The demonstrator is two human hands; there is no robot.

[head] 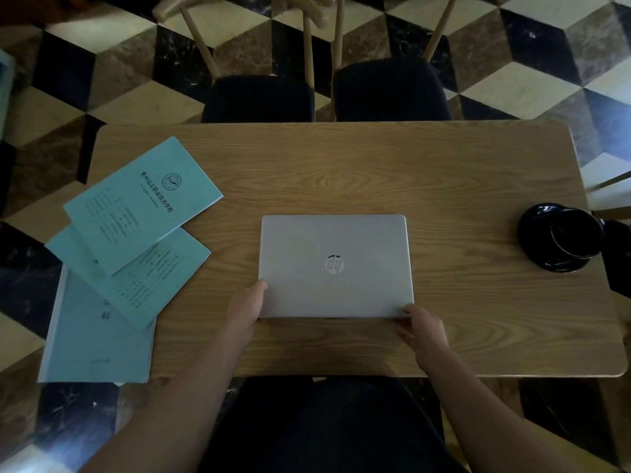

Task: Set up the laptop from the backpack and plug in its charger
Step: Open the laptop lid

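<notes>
Closest to the camera were two bare forearms coming up from 6 o'clock, so two hands on the job. The left hand (246,303) gripped the near left corner of the laptop (336,266), thumb on the lid. The right hand (423,331) pinched the near right corner, fingers curled under the edge.

One laptop, sitting flat at the middle of the wooden counter (444,186), a bit toward the near edge. It was silver, lid fully closed, round logo in the middle of the lid.

Over at 9 o'clock were three teal booklets (136,233), fanned and overlapping, the lowest one hanging off the counter's near left corner. At 3 o'clock was one black cup on a black saucer (560,238). Farther out at 12 o'clock, two chairs (391,90) with dark seats were tucked up to the far edge, on a cube-pattern floor (532,76).
</notes>
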